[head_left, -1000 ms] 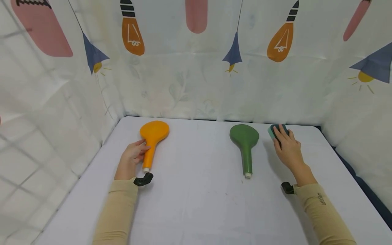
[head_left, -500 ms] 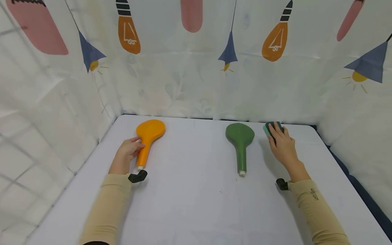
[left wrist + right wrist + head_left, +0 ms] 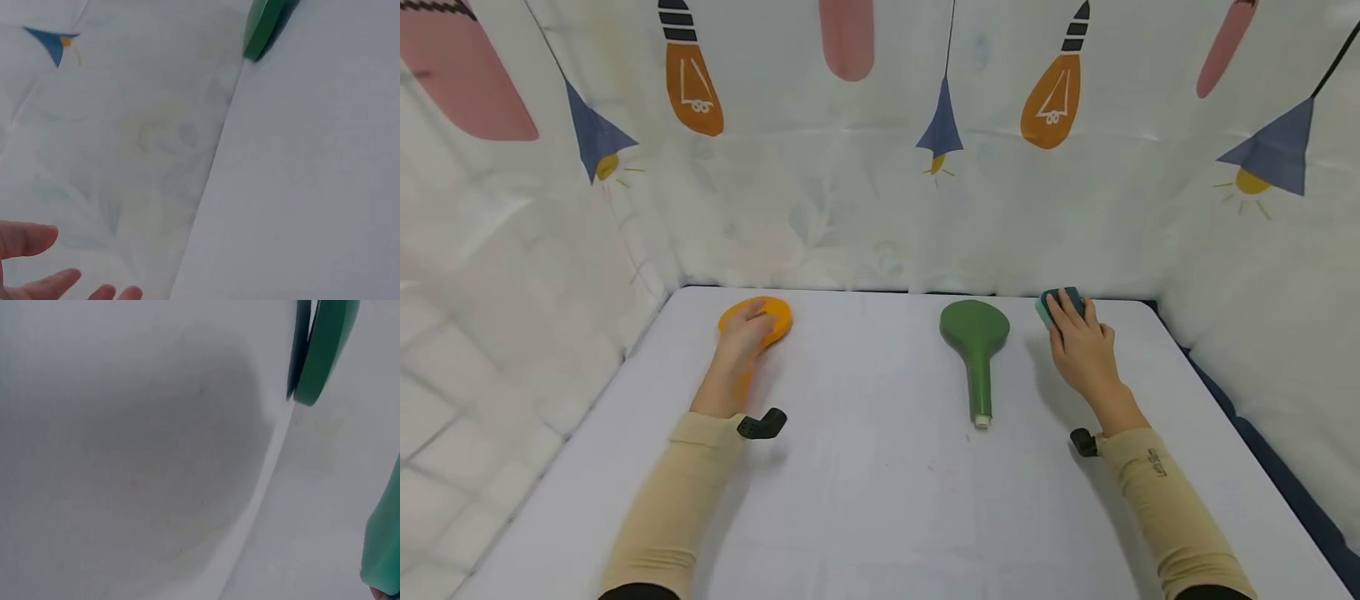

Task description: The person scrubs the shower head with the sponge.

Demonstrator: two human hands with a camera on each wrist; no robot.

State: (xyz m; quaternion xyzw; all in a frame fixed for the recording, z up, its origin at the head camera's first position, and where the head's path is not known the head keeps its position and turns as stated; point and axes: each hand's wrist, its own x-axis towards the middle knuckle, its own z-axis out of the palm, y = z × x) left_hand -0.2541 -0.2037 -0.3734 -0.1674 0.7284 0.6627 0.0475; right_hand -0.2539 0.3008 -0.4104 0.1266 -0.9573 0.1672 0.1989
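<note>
My left hand [image 3: 743, 337] is over the round head of an orange paddle-shaped thing [image 3: 781, 317], covering part of its head and handle. In the left wrist view the thumb and fingertips [image 3: 53, 284] are spread apart, with nothing between them; whether they touch the paddle cannot be told. My right hand [image 3: 1084, 350] grips a two-tone green, sponge-like block [image 3: 1070, 297] near the table's far right edge. A pale green side of this block [image 3: 384, 544] shows in the right wrist view, with a fingertip below it. Between the hands lies a green paddle-shaped thing [image 3: 975, 329], its white-tipped handle towards me.
The white table [image 3: 865, 467] has printed cloth [image 3: 850, 192] hanging behind it and along both sides. Small dark wrist cameras stick out from both sleeves, the left one [image 3: 763, 423] near the orange handle. A dark strip [image 3: 1270, 442] runs along the right edge.
My left hand has left the orange paddle's handle and moved up over its round head. The right hand stays on the block. The head view has shifted slightly.
</note>
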